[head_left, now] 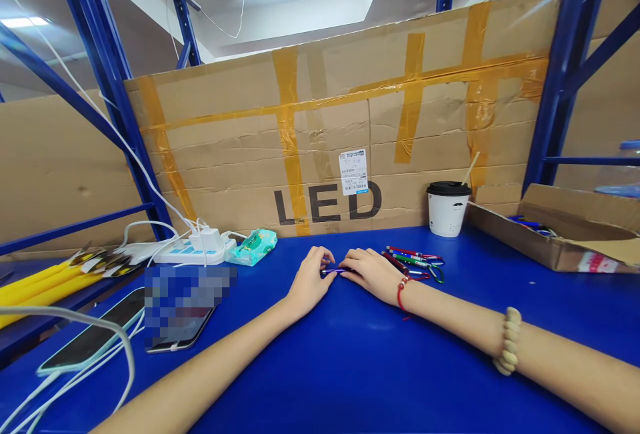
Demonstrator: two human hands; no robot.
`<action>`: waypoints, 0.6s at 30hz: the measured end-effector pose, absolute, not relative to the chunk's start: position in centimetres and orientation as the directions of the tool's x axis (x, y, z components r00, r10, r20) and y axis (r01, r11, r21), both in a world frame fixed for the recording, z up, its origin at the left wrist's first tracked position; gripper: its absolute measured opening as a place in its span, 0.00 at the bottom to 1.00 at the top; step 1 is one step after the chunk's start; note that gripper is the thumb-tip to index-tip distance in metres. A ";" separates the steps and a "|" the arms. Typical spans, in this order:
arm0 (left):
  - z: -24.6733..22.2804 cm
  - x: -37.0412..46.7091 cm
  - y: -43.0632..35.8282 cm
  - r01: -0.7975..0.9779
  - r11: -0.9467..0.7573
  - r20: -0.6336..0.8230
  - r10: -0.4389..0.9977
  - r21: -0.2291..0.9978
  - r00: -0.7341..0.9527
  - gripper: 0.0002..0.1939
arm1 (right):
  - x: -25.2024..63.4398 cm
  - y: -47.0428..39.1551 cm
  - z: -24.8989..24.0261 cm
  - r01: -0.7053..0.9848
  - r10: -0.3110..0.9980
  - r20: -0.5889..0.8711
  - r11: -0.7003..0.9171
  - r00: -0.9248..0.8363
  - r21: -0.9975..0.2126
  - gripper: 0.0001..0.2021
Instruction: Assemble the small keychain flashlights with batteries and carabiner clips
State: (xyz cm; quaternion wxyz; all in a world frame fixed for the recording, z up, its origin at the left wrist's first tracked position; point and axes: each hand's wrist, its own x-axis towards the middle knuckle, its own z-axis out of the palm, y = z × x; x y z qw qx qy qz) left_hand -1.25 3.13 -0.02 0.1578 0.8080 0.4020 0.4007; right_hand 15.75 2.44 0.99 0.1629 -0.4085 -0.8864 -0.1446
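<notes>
Between my two hands lies a slim purple pen (332, 271), low over the blue tabletop. My left hand (309, 282) pinches one end, its thumb and fingers curled round it. At the other end, the fingertips of my right hand (373, 274) close on the pen and partly hide it. Just beyond my right hand is a small group of red, green and dark pens (411, 259), some with a carabiner clip (437, 274) at the end.
A lidded paper cup (447, 211) with a stirrer stands behind the pens. An open cardboard box (560, 251) holding blue pens sits right. Leftward are a tissue pack (256, 247), a power strip (190, 253), phones (95, 334) and white cables. A cardboard wall (240, 167) closes the back.
</notes>
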 end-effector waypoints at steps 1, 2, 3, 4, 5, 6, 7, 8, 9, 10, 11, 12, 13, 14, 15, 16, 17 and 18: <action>0.0 -1.3 3.1 0.563 -0.608 0.515 0.787 0.560 0.339 0.09 | 15.7 2.4 1.0 0.776 0.684 0.407 0.621 -0.606 0.112 0.13; 0.1 -1.3 3.1 0.600 -0.592 0.509 0.796 0.538 0.328 0.09 | 15.7 2.4 1.0 0.782 0.691 0.408 0.614 -0.597 0.105 0.13; 0.2 -1.3 3.0 0.633 -0.580 0.505 0.800 0.513 0.324 0.09 | 15.7 2.4 1.0 0.790 0.698 0.410 0.605 -0.587 0.099 0.13; 0.2 -1.3 3.0 0.663 -0.570 0.501 0.803 0.486 0.323 0.10 | 15.7 2.4 1.0 0.797 0.705 0.414 0.596 -0.575 0.092 0.12; 0.3 -1.3 2.9 0.689 -0.562 0.499 0.804 0.458 0.325 0.10 | 15.6 2.4 1.0 0.804 0.713 0.417 0.589 -0.564 0.082 0.12; 0.3 -1.3 2.8 0.711 -0.556 0.497 0.804 0.430 0.327 0.10 | 15.6 2.3 1.0 0.810 0.720 0.420 0.582 -0.553 0.068 0.11; 0.4 -1.2 2.7 0.731 -0.548 0.496 0.804 0.406 0.328 0.10 | 15.6 2.3 1.0 0.814 0.727 0.422 0.578 -0.542 0.050 0.10; 0.4 -1.1 2.6 0.749 -0.539 0.495 0.806 0.385 0.326 0.11 | 15.6 2.3 1.0 0.816 0.732 0.424 0.577 -0.533 0.030 0.09; 0.4 -1.1 2.5 0.765 -0.528 0.492 0.809 0.369 0.321 0.11 | 15.6 2.2 1.1 0.816 0.735 0.428 0.578 -0.527 0.012 0.09; 0.4 -1.0 2.4 0.780 -0.515 0.486 0.815 0.357 0.316 0.10 | 15.6 2.2 1.1 0.815 0.735 0.431 0.580 -0.523 -0.002 0.08; 0.5 -0.9 2.3 0.793 -0.502 0.479 0.821 0.346 0.310 0.09 | 15.6 2.2 1.1 0.814 0.735 0.436 0.581 -0.519 -0.011 0.07; 0.5 -0.9 2.2 0.804 -0.490 0.471 0.827 0.336 0.308 0.08 | 15.5 2.2 1.1 0.815 0.735 0.443 0.579 -0.514 -0.015 0.07; 0.6 -0.8 2.1 0.813 -0.483 0.462 0.831 0.324 0.310 0.07 | 15.5 2.2 1.0 0.816 0.733 0.448 0.578 -0.511 -0.016 0.06; 0.6 -0.8 2.0 0.820 -0.481 0.455 0.833 0.311 0.316 0.06 | 15.5 2.3 1.0 0.817 0.732 0.453 0.577 -0.509 -0.016 0.06; 0.7 -0.7 1.9 0.824 -0.481 0.449 0.833 0.299 0.323 0.05 | 15.5 2.3 1.0 0.816 0.731 0.456 0.577 -0.508 -0.015 0.06; 0.7 -0.7 1.8 0.827 -0.484 0.445 0.832 0.287 0.332 0.05 | 15.5 2.3 0.9 0.816 0.729 0.458 0.578 -0.509 -0.015 0.05; 0.7 -0.7 1.8 0.827 -0.488 0.443 0.830 0.278 0.340 0.05 | 15.5 2.4 0.9 0.815 0.728 0.460 0.579 -0.508 -0.015 0.05; 0.8 -0.7 1.8 0.828 -0.491 0.441 0.828 0.271 0.347 0.06 | 15.5 2.4 0.8 0.815 0.728 0.460 0.579 -0.508 -0.016 0.05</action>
